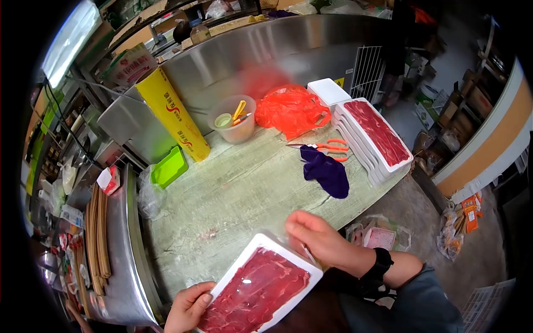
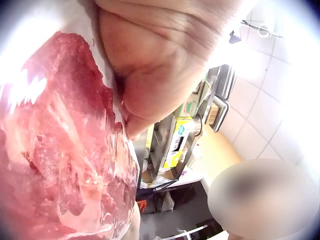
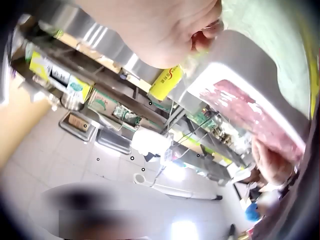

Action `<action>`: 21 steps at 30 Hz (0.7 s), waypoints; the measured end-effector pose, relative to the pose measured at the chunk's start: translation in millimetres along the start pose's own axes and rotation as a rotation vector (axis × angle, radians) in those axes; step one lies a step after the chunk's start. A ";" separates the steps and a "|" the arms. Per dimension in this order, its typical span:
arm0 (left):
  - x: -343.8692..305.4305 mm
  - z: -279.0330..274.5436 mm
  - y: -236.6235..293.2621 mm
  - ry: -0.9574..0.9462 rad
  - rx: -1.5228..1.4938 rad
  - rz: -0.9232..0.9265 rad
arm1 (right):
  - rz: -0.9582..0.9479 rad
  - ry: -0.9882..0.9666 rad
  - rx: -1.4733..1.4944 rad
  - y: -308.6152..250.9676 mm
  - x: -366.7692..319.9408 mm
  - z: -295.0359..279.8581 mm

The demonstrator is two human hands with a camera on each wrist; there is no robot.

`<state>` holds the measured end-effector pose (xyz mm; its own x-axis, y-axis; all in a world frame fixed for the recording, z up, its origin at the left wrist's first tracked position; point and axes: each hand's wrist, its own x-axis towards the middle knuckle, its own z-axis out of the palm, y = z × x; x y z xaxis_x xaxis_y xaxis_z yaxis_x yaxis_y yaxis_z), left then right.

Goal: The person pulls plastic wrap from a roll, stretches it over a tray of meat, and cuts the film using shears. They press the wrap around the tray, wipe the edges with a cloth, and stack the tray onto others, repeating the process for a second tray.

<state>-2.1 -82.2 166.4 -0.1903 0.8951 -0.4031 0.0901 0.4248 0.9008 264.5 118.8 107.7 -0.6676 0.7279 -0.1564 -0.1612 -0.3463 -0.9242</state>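
A white foam tray of sliced red meat is held tilted over the near edge of the table. My left hand grips its left side, thumb on the rim; the left wrist view shows that hand close against the meat. Shiny clear film covers the slices. Just off the tray's upper right corner, my right hand has its fingers curled and pinches the edge of the cling film. In the right wrist view the curled fingers of that hand are above the tray's corner.
Stacked foam trays with meat on top stand at the table's right edge. Nearby lie orange-handled scissors, a purple cloth and a red plastic bag. Further left are a clear tub, a yellow film roll and a green tray.
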 end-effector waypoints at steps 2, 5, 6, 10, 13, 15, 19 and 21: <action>6.9 -4.1 -12.5 0.000 0.020 0.031 | -0.124 0.125 -0.101 -12.2 0.7 2.4; 5.2 -4.9 -13.7 -0.009 0.074 0.080 | 0.134 0.035 0.234 -22.7 -6.1 3.9; 4.3 -5.2 -14.1 0.002 0.062 0.067 | 0.211 -0.002 0.363 -22.8 -7.7 2.5; 3.8 -8.1 -26.4 -0.019 0.035 0.066 | -0.116 0.143 -0.052 -17.7 -2.4 -2.4; 5.7 -7.8 -31.8 -0.040 0.065 0.102 | -0.525 0.259 -0.666 -14.8 -1.6 -6.1; 6.6 -3.4 -24.0 -0.030 0.037 0.086 | -0.575 0.209 -0.515 -12.4 8.7 -3.5; 4.0 2.2 -15.8 0.010 -0.029 0.037 | -0.386 0.071 -0.302 -25.7 12.6 2.8; 4.2 0.5 -17.6 0.009 -0.038 0.019 | -0.300 0.027 -0.225 -22.2 16.0 3.4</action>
<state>-3.9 -85.8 148.8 -0.1977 0.9017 -0.3844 0.0567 0.4020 0.9139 254.9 136.1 126.9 -0.5950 0.7937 0.1265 -0.1811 0.0209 -0.9832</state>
